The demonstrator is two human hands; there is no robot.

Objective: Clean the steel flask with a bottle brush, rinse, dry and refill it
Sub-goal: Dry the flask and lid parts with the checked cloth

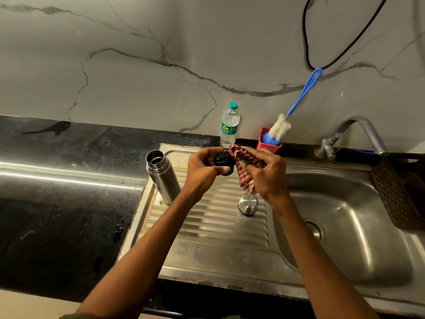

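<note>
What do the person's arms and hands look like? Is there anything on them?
Both arms are bare from the wrists almost to the bottom of the picture. The left hand and the right hand wear no gloves, and no rings, watch or bracelets can be seen. At the bottom edge a bit of olive-green sleeve shows on the left arm. No marks show on them.

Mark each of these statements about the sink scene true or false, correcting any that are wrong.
1. The flask stands upright and open on the drainboard. True.
2. The left hand holds the bottle brush. False: it grips a black lid; the bottle brush sits in a pink holder.
3. The right hand holds a checked cloth. True.
4. The water bottle lies on its side. False: it stands upright by the wall.
</note>
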